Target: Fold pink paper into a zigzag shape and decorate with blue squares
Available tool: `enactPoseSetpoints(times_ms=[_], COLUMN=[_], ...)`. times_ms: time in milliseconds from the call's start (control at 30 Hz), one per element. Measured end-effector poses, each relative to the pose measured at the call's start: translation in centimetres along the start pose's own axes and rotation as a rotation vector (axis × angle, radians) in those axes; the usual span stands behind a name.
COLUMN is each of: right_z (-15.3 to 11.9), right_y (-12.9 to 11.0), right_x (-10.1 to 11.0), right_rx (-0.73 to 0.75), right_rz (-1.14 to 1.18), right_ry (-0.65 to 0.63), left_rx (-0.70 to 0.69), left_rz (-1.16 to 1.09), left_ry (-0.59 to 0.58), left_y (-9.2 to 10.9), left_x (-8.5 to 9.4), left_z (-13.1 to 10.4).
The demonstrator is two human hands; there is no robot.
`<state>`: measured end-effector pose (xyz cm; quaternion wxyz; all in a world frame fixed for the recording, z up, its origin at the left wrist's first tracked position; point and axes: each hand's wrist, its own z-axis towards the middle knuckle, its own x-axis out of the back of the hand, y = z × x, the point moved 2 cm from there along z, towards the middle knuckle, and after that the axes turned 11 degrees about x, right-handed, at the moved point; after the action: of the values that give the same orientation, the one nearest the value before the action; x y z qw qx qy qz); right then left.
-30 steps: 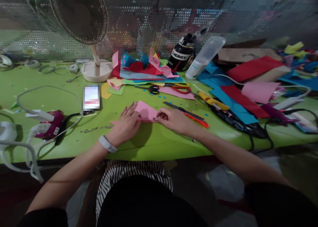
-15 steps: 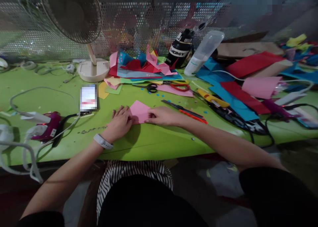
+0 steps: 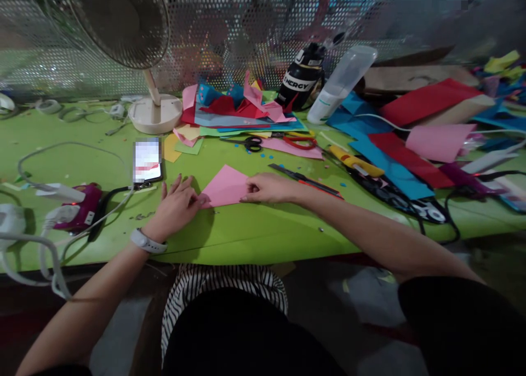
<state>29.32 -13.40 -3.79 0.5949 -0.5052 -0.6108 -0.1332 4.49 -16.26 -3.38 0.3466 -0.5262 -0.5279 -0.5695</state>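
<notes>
**Slid left hand (image 3: pixel 175 207) outward, baring more pink paper (image 3: pixel 224 187)**

Moved left hand sideways and slightly nearer the body, uncovering the paper's left part, while keeping right hand (image 3: pixel 270 188) near its other end. Left the paper lying on the green table (image 3: pixel 246 239), between both hands, with one corner pointing away from the body. Spread left fingers wide on the table, with the thumb at the paper's left corner. Bunched right fingertips narrowly, holding the paper at its right side; could not tell how much paper was under them.

Wore a white band (image 3: pixel 148 241) on the left wrist. Had the phone (image 3: pixel 148 160) beyond left hand, and the cutter (image 3: pixel 302 178) just beyond the right wrist. Kept black scissors (image 3: pixel 253 143) and red scissors (image 3: pixel 299 142) farther back, before a paper pile (image 3: pixel 246 118). Had the fan (image 3: pixel 155 114) standing back left, and a dark bottle (image 3: pixel 299 80) beside a tilted clear bottle (image 3: pixel 342 84) back right.
</notes>
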Motion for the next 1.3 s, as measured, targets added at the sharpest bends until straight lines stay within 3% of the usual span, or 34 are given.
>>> enactPoseSetpoints(times_ms=[200,467,533,633,700,933,1100,1300], right_z=[0.0,0.0,0.0,0.0,0.1,0.1,0.1,0.1], right_y=[0.1,0.0,-0.1,-0.3,-0.3,-0.2,-0.1,-1.0], right_x=[-0.2,-0.1,-0.1,0.0,0.0,-0.3,-0.5,0.1], right_rx=[0.015,0.018,0.022,0.028,0.029,0.052,0.052,0.037], right_rz=[-0.003,-0.013,-0.01,-0.01,-0.007,0.022,0.015,0.009], right_ry=[0.015,0.019,0.014,0.002,-0.004,0.018,0.032,0.055], left_rx=[0.004,0.009,-0.041,-0.29,-0.365,-0.26,-0.157,-0.154], left_rz=[0.084,0.155,0.155,0.155,0.156,0.194,0.19,0.193], left_ry=[0.183,0.379,0.363,0.201,0.131,0.09,0.103,0.11], left_y=[-1.9,-1.6,-1.3,0.1,1.6,7.1,7.8,7.5], left_x=[-0.5,0.0,0.0,-1.1,-2.1,-4.3,-4.7,-5.1], left_z=[-1.4,-2.8,-2.5,-2.0,-1.8,-2.3,-3.1,-3.5])
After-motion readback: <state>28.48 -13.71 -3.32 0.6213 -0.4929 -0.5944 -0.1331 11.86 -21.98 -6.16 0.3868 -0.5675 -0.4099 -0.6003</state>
